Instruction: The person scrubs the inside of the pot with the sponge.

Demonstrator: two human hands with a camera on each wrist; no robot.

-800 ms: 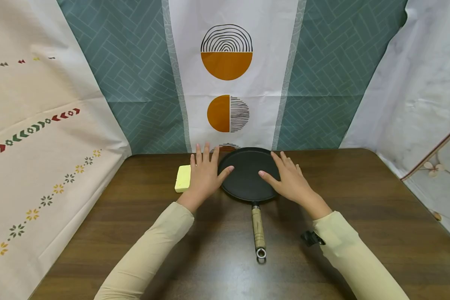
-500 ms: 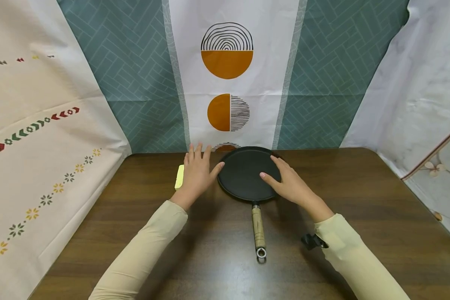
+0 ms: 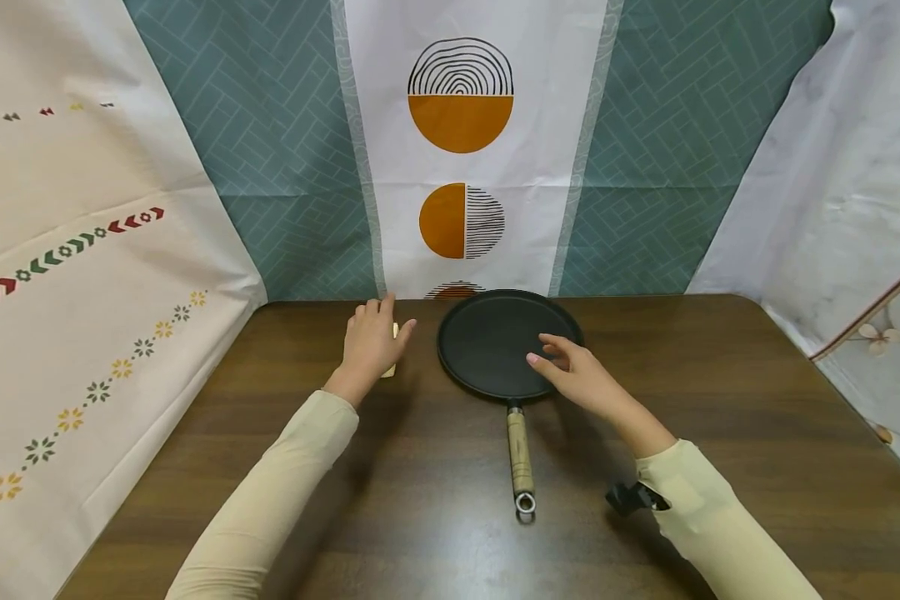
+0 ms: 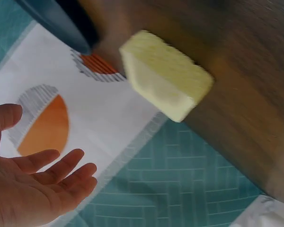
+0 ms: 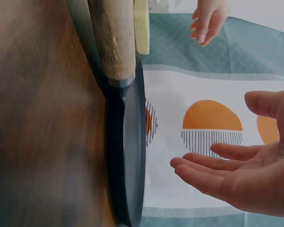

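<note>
A yellow sponge lies on the table. In the head view my left hand hangs over it and hides most of it, leaving a sliver of sponge at the hand's right. The left wrist view shows this hand apart from the sponge, fingers relaxed, nothing held. A round, flat black pan sits at the table's back, its wooden handle toward me. Above the pan's right edge hovers my right hand, fingers loosely bent and holding nothing; the right wrist view shows a gap between it and the pan.
The brown wooden table ends at a hanging cloth with orange half-circles. Other cloths hang at the left and right. A metal ring tips the pan's handle. A black strap is on the right sleeve.
My left hand has moved left, away from the pan and across the sponge, which now peeks out on its right. My right hand's fingers have bent a little more. The pan stays put.
</note>
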